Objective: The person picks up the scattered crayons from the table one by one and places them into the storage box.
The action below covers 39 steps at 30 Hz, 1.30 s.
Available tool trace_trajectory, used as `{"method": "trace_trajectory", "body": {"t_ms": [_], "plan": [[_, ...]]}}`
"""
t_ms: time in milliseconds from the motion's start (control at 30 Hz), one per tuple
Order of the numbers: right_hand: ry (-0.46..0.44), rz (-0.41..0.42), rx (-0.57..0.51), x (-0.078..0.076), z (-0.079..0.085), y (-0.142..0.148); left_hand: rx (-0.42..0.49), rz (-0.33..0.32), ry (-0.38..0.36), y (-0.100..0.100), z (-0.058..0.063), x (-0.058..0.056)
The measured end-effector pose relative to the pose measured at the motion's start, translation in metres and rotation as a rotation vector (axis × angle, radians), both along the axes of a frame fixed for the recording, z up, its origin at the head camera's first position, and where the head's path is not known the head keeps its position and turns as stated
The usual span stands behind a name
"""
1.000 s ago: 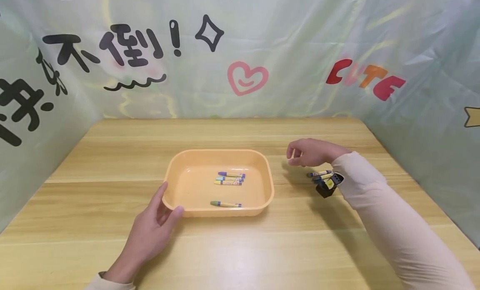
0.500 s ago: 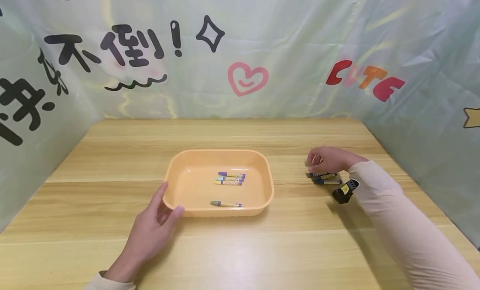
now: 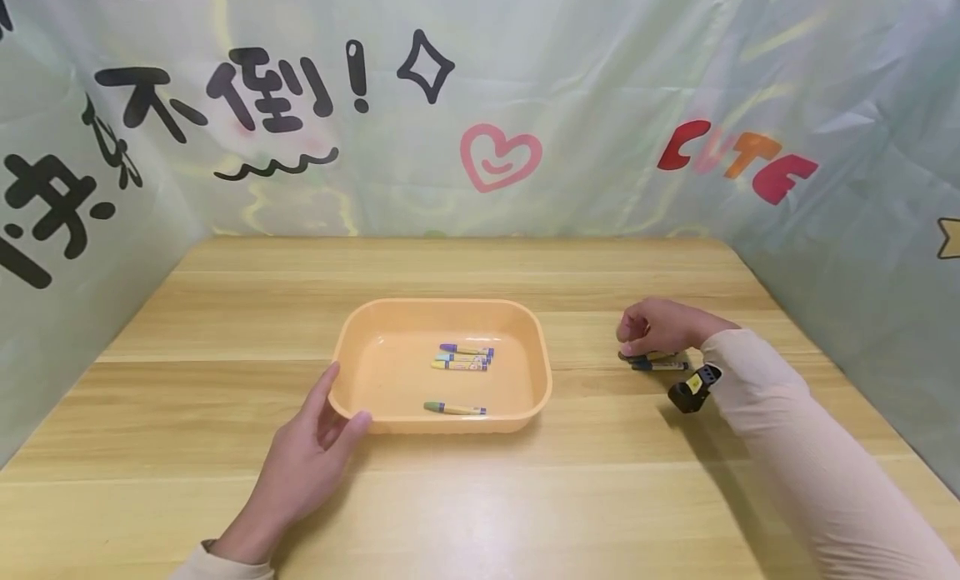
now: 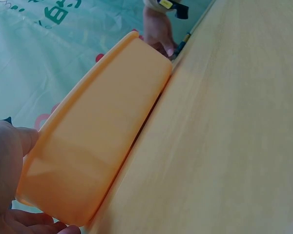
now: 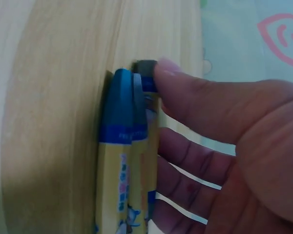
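In the head view my left hand [image 3: 300, 467] grips the near-left corner of an orange plastic tray [image 3: 390, 380], thumb on the near rim and fingers round the left side. Inside lie a purple crayon [image 3: 467, 349], a light blue one, a yellow crayon [image 3: 450, 366] and, apart from them near the front wall, a green crayon [image 3: 454, 408]. My right hand [image 3: 662, 323] is down at a small group of crayons on the table. The right wrist view shows its thumb and curled fingers pinching a dark grey-tipped crayon [image 5: 147, 68], beside a blue crayon [image 5: 118, 122] and another bluish one.
The wooden table [image 3: 487, 497] is enclosed by a printed cloth backdrop [image 3: 585, 80] at the back and both sides. A black wrist camera [image 3: 693, 388] hangs under my right wrist, low over the table.
My right hand has moved right, from beside the tray to the crayons on the table, then lowered and closed on one. My left hand stays on the tray.
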State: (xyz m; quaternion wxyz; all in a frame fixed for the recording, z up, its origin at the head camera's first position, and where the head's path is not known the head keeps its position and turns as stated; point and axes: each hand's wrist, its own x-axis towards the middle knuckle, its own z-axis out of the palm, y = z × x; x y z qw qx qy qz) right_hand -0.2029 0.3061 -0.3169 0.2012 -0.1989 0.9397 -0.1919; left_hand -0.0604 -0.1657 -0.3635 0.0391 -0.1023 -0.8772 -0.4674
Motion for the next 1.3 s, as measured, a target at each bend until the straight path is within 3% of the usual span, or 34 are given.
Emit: {"method": "trace_trajectory", "body": {"t_ms": [267,533,833,1300], "plan": [[-0.044,0.028,-0.011,0.004,-0.001,0.003,0.005,0.006,-0.008,0.001,0.001,0.001],[0.03,0.095,0.042,0.003,0.0,0.0,0.013,0.011,-0.01,0.001,0.001,0.0],[0.083,-0.009,-0.006,0.005,-0.001,-0.006,0.01,0.012,-0.009,0.001,0.0,0.001],[0.167,-0.014,-0.024,0.001,0.001,-0.023,0.018,0.009,-0.017,0.001,0.0,0.001]]}}
